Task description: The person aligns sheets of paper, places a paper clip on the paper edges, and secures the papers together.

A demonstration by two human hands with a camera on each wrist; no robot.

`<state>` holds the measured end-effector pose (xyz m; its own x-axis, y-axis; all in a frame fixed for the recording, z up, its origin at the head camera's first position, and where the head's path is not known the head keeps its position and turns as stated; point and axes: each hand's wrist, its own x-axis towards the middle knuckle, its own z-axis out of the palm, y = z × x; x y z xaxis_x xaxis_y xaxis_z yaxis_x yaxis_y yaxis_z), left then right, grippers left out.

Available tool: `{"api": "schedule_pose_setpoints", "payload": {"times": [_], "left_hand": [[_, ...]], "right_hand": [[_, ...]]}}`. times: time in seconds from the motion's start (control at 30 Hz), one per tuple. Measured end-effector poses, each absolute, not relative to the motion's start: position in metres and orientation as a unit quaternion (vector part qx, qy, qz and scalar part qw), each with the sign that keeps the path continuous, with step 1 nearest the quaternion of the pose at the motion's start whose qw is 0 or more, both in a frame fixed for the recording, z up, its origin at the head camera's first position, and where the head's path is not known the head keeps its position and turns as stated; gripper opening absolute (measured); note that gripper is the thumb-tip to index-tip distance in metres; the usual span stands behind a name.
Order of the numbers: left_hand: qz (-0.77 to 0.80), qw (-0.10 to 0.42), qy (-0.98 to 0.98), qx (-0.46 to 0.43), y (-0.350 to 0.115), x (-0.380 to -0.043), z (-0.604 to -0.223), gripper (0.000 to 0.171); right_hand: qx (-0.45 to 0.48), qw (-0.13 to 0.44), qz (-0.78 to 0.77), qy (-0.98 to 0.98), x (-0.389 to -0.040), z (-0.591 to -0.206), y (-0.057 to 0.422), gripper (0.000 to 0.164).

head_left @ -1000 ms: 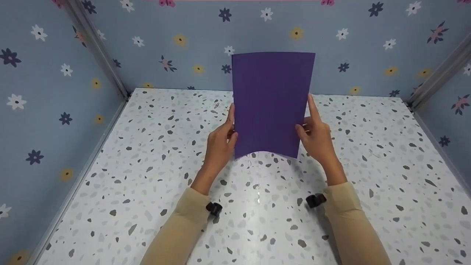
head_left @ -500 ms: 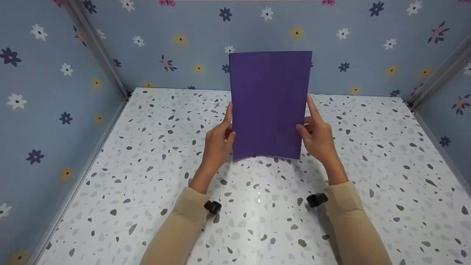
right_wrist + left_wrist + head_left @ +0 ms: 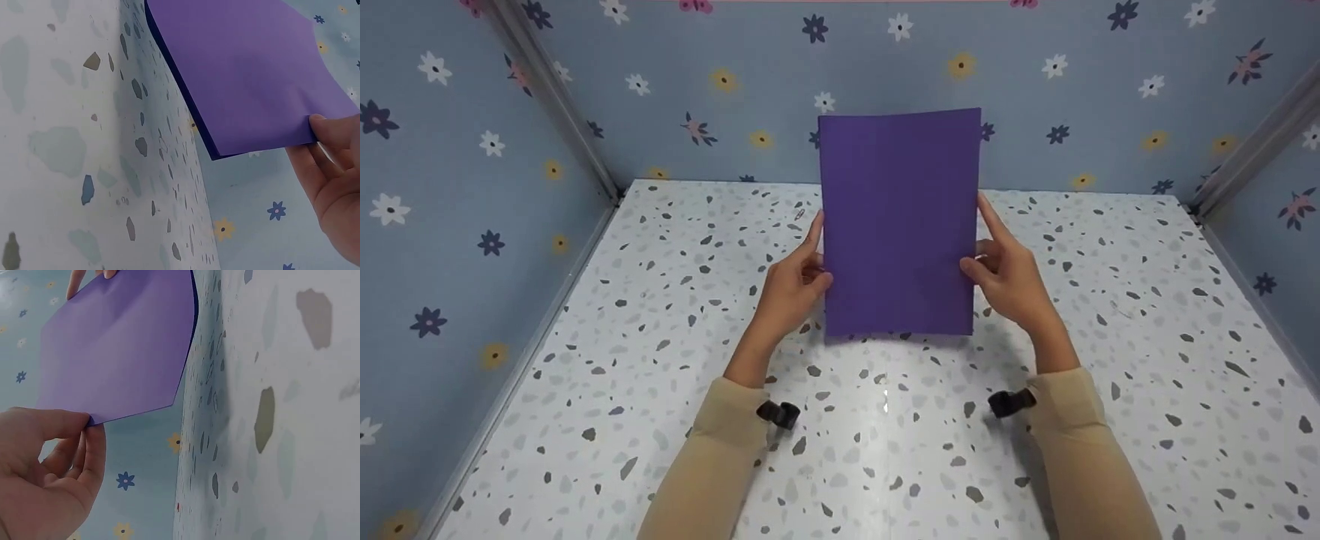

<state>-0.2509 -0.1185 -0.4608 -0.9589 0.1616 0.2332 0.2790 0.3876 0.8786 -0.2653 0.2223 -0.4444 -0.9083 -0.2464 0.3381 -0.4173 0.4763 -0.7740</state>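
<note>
You hold a purple sheet (image 3: pixel 898 225) in front of you with 2 hands, raised upright over the speckled white table (image 3: pixel 885 457). Your left hand (image 3: pixel 793 292) pinches its left edge low down, thumb on the near face, index finger stretched up along the side and the other fingers bent behind. Your right hand (image 3: pixel 1011 283) grips the right edge at about the same height in the same way, thumb in front and index finger pointing up. In the wrist views the sheet bows slightly, and a darker layer shows along its lower edge; you cannot tell from these whether it is folded or more than 1 piece. Its upper part stands against the blue flowered back wall (image 3: pixel 720 37), its lower part against the tabletop. At your 2 beige cuffs sit a left black device (image 3: pixel 778 414) and a right black device (image 3: pixel 1011 403), both well below the sheet
</note>
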Motion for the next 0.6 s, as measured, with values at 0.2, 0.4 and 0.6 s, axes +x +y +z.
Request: {"api": "schedule_pose_setpoints", "payload": {"times": [0.2, 0.4, 0.6], "left_hand": [[-0.598, 0.019, -0.794, -0.104, -0.119, -0.250, -0.460, 0.088], [-0.603, 0.060, -0.790, -0.096, -0.112, -0.250, -0.460, 0.077], [-0.608, 0.093, -0.785, -0.071, -0.105, -0.250, -0.463, 0.072]], "right_hand": [[0.201, 0.069, 0.494, -0.843, -0.264, -0.442, 0.223, 0.093], [0.195, 0.064, 0.504, -0.839, -0.262, -0.438, 0.222, 0.094], [0.195, 0.062, 0.505, -0.839, -0.260, -0.434, 0.219, 0.095]]}}
